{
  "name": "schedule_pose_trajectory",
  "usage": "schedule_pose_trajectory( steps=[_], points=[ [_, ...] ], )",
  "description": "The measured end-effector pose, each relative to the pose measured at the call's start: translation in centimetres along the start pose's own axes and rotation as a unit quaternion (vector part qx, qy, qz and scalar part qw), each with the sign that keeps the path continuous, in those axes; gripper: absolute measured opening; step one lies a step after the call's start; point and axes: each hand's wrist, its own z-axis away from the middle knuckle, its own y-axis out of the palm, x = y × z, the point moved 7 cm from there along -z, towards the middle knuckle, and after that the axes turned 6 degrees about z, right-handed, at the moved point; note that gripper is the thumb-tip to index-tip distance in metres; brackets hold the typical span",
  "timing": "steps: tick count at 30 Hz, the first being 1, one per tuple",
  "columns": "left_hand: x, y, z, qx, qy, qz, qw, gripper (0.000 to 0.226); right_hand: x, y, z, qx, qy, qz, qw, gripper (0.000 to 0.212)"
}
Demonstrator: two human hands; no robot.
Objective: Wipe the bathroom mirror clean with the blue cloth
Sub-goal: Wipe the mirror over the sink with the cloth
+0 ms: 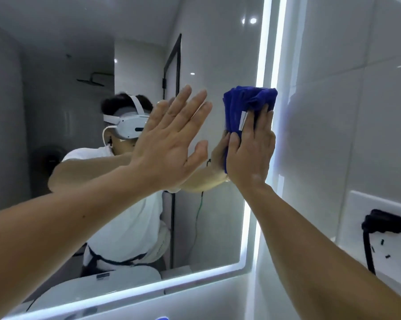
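Right hand [252,155] presses blue cloth [245,100] against mirror [206,54] right edge.

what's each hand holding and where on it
Right hand presses the bunched blue cloth against the lit-edged mirror, palm over its lower half; left hand holds nothing.

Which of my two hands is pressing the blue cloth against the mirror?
The right hand, flat on the bunched blue cloth at the lit right edge of the mirror. The left hand holds nothing, fingers spread.
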Motion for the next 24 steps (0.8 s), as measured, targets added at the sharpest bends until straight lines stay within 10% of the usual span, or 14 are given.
schedule_pose_trajectory(
  steps=[24],
  points=[
    [-0.9, 4.8, 15.7, 0.041, -0.073, 0.049, 0.995, 0.062, -3.6, 4.4, 27.0, 0.015, 0.037, -0.097, 0.994, 0.043]
  ],
)
